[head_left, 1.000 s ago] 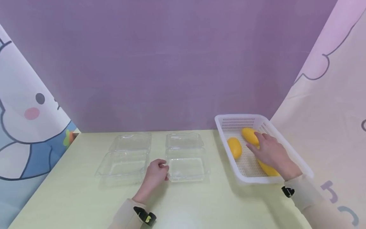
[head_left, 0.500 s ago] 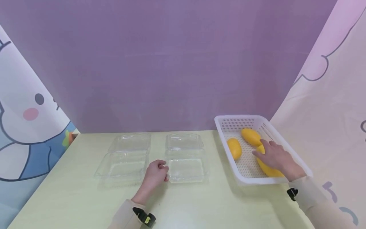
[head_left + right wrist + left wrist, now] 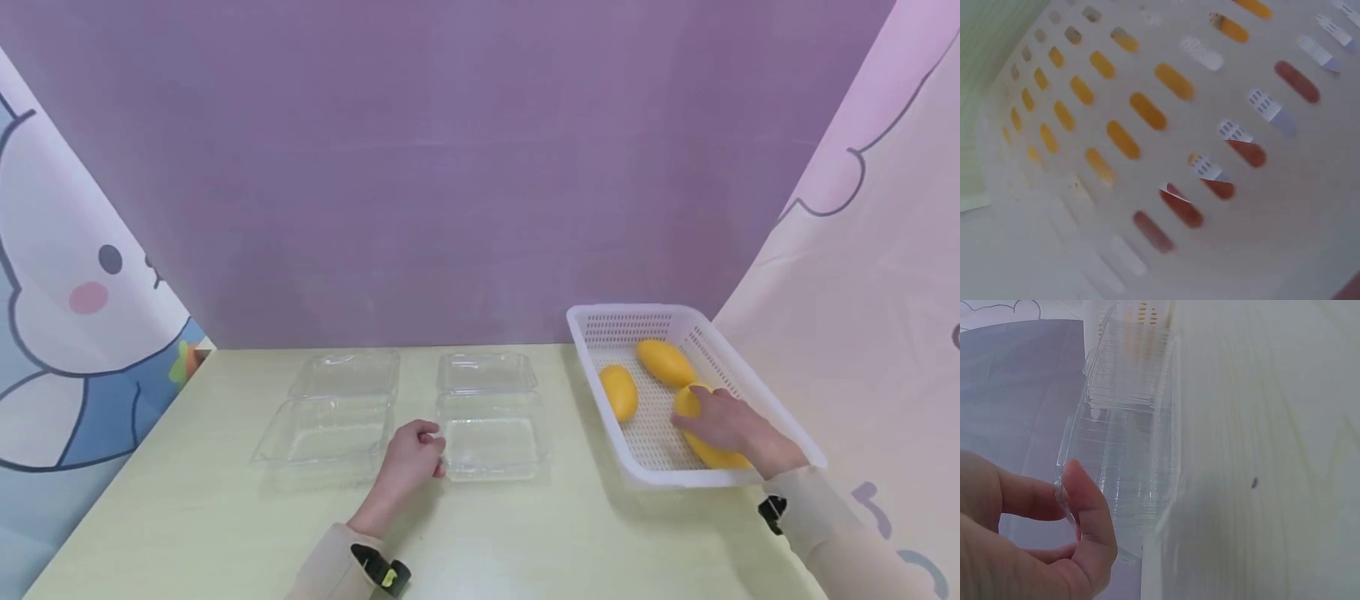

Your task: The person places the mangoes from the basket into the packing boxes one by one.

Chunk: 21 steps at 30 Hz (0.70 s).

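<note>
My left hand (image 3: 411,457) pinches the left rim of an open clear plastic clamshell container (image 3: 491,442). In the left wrist view, the thumb and fingers of that hand (image 3: 1085,531) have the rim of the container (image 3: 1125,444) between them. My right hand (image 3: 723,423) reaches into a white plastic basket (image 3: 637,477) and grips a yellow mango (image 3: 685,402) between thumb and fingers. More mangoes lie in the basket: one at the left (image 3: 618,393), one behind (image 3: 666,362) and one partly under the hand (image 3: 716,457). The right wrist view shows mostly the slotted basket wall (image 3: 1210,94), with yellow behind it.
A second open clear clamshell container (image 3: 326,429) lies left of my left hand on the pale table (image 3: 525,533). A purple panel (image 3: 450,167) stands along the table's back edge. The basket stands at the table's right side, near a printed side sheet (image 3: 862,333).
My right hand has moved from over the rear mangoes toward the near right of the basket and closed its fingers round a mango. The left hand has stayed at the container's rim.
</note>
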{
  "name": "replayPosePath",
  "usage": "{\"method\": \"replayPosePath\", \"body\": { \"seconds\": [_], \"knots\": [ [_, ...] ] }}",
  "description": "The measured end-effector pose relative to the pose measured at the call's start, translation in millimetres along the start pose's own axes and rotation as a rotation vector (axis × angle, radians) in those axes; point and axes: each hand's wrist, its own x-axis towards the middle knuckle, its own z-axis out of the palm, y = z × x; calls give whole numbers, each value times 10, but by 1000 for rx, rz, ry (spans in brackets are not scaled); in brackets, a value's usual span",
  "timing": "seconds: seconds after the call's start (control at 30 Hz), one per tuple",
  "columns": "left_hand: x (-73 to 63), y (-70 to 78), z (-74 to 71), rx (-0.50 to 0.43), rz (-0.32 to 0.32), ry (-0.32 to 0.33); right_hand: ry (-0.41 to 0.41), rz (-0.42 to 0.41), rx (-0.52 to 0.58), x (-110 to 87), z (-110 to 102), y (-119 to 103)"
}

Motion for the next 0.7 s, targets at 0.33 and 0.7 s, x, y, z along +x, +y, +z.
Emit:
{"method": "replayPosePath", "body": {
  "seconds": [0.33, 0.7],
  "knots": [
    [1, -4, 3, -6, -3, 2, 4, -43, -18, 36, 11, 107],
    [-5, 2, 0, 3, -4, 0, -20, -44, -2, 97, 23, 203]
  ]
}}
